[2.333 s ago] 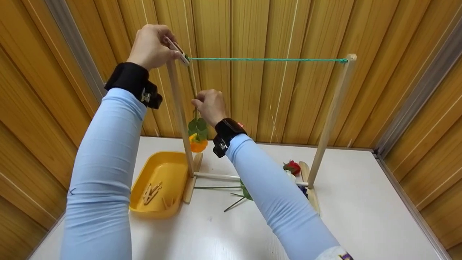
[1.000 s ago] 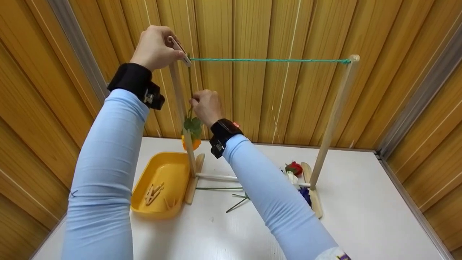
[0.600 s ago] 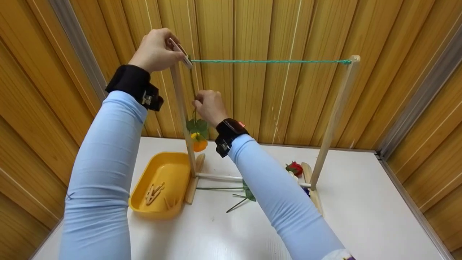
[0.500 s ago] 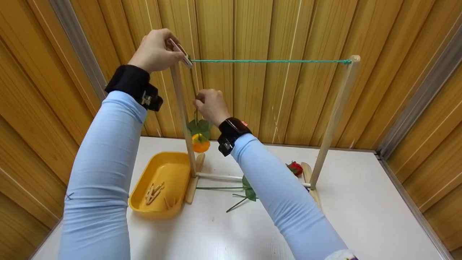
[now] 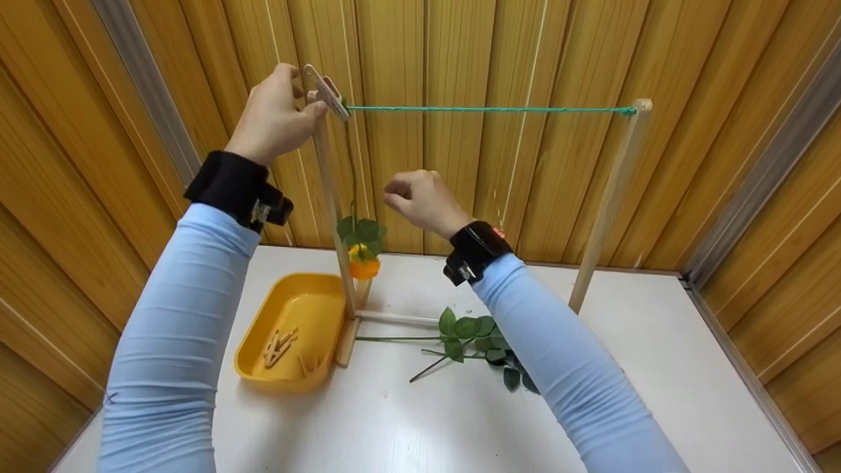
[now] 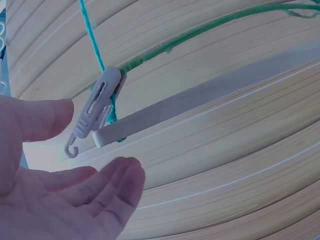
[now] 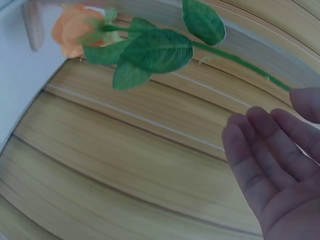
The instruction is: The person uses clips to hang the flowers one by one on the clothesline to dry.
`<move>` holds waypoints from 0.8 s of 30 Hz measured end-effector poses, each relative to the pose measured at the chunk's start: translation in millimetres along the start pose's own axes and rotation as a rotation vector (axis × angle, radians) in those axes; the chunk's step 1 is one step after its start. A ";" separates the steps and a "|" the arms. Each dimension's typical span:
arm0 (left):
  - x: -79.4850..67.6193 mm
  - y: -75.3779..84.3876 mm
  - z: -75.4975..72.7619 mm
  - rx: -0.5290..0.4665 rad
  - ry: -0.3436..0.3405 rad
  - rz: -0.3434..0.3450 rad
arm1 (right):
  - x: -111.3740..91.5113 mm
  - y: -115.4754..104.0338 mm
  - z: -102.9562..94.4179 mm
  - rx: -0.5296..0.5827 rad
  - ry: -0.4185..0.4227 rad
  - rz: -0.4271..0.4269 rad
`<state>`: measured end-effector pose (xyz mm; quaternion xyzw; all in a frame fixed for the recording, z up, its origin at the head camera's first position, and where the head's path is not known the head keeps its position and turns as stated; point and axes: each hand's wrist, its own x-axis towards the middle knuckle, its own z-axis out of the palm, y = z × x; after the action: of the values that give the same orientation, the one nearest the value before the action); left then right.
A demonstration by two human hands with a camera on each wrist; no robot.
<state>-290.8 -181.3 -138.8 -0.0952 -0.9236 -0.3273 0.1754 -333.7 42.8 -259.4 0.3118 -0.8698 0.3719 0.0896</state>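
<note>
- Head view: I have the left hand (image 5: 272, 118) just beside the peg (image 5: 330, 98) at the left end of the green string (image 5: 486, 109), thumb and fingers parted; from here I can't tell whether the thumb touches it.
- Head view: the orange flower (image 5: 363, 264) hangs head down below that peg, near the left post (image 5: 331, 197). The right hand (image 5: 427, 200) is to its right, apart from it, fingers loosely bent around nothing.
- Head view: on the white table (image 5: 368, 427), the yellow tray (image 5: 315, 328) holds smaller pegs (image 5: 272, 355); leafy stalks (image 5: 466, 326) lie partly behind the right sleeve (image 5: 558, 355).
- Left wrist view: a gap shows between thumb and peg, so I judge this hand has hold of nothing. The peg sits on the string by the end of the stem (image 6: 190, 34). It looks light, stiff and smooth; I'd take it by the tail ends, gently, since a squeeze there could drop the flower.
- Right wrist view: thumb and fingers stand apart, gripping nothing. The flower looks light, its petals soft and easily crushed, its leaves (image 7: 157, 50) thin. I'd pinch the slim, springy stem on its bare length, between peg and leaves.
</note>
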 end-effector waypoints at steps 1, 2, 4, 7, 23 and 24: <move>-3.5 -0.8 0.8 0.005 0.005 0.000 | -3.5 2.1 -3.7 -0.003 -0.010 -0.001; -7.1 -1.6 1.8 0.016 0.013 0.001 | -6.9 4.1 -7.4 -0.010 -0.016 -0.005; -14.1 -3.3 4.5 0.038 0.035 0.017 | -14.1 7.3 -14.5 -0.029 -0.023 -0.015; -25.5 -5.9 9.5 0.064 0.065 0.054 | -26.2 11.0 -23.6 -0.056 -0.031 -0.034; -98.4 -24.7 79.7 0.098 0.286 0.278 | -117.9 44.8 -40.0 -0.202 0.118 -0.177; -103.6 -26.6 86.7 0.105 0.294 0.291 | -124.4 47.5 -38.8 -0.208 0.131 -0.167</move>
<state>-225.9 -152.8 -256.8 -0.1695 -0.8804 -0.2601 0.3584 -267.4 154.4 -308.3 0.3471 -0.8670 0.2906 0.2083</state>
